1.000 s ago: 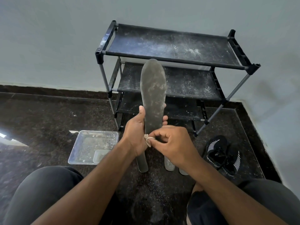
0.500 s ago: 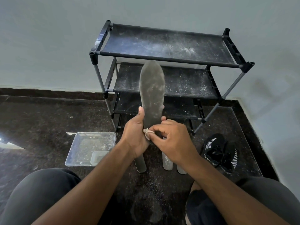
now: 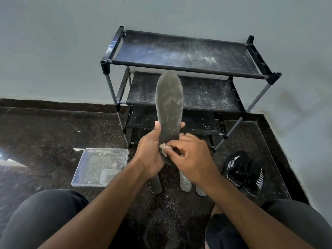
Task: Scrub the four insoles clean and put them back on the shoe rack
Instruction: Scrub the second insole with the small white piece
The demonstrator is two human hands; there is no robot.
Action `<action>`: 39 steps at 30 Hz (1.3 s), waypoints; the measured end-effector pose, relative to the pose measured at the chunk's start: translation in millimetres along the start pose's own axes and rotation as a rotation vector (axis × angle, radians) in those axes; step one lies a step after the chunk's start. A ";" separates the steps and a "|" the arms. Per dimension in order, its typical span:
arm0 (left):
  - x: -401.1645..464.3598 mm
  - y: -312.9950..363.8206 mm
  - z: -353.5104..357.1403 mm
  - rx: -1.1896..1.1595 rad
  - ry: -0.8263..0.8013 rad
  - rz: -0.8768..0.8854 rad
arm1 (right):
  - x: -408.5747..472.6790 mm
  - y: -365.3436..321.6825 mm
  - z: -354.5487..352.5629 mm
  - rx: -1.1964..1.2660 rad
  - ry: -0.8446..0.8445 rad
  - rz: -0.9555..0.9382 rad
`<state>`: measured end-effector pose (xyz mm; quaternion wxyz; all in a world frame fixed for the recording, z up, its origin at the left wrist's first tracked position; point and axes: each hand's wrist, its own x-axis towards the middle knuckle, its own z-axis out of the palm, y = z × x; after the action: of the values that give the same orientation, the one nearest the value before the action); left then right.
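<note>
My left hand (image 3: 150,151) grips a dusty grey insole (image 3: 169,106) by its heel end and holds it upright, toe up, in front of the shoe rack (image 3: 181,68). Against the insole's lower part, my right hand (image 3: 190,155) pinches a small beige cloth (image 3: 163,146). Three more insoles lie on the floor below my hands, mostly hidden: one on the left (image 3: 156,186), one in the middle (image 3: 185,182) and one on the right (image 3: 200,191). The black rack has three dusty shelves with nothing on them.
A clear plastic tray (image 3: 80,174) with a small tub in it sits on the dark stone floor to the left. A pair of black sneakers (image 3: 244,172) lies to the right, near the wall corner. My knees frame the bottom of the view.
The camera has shifted slightly. My right hand with the cloth stays at the insole's heel end, moving only a little; the left hand's grip is unchanged.
</note>
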<state>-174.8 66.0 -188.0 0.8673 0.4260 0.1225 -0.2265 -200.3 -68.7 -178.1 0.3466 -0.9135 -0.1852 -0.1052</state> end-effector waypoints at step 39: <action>-9.3 -12.1 15.1 -0.094 0.129 -0.061 | 1.8 11.5 -3.8 -0.190 0.014 0.074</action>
<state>-188.6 50.2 -183.4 0.8693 0.3947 0.2016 -0.2188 -194.2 -78.7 -181.6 0.2634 -0.9477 -0.1381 -0.1156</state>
